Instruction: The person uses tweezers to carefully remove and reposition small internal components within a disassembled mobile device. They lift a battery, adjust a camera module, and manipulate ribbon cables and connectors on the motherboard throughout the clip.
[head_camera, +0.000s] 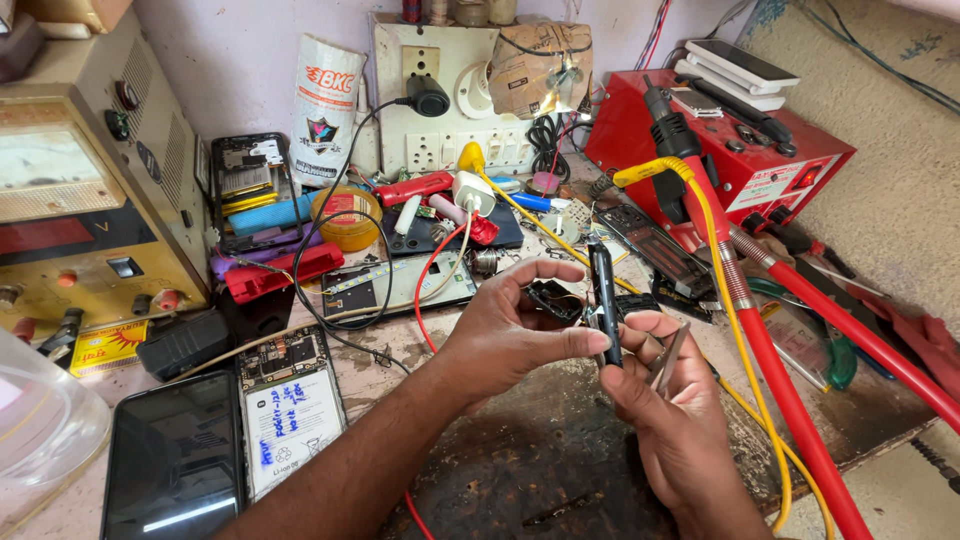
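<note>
My left hand (510, 325) pinches a slim black part (604, 300), held upright on edge above the worn workbench (540, 460), with a small black piece (553, 298) behind its fingers. My right hand (665, 400) steadies the lower end of the same black part from below. It also holds metal tweezers (668, 355) that angle up to the right. Both hands meet near the middle of the view.
An opened phone with its battery showing (290, 410) and a dark phone screen (175, 460) lie at front left. A beige power supply (85, 190) stands far left, a red station (740, 150) back right. Red and yellow hoses (770, 380) cross the right side.
</note>
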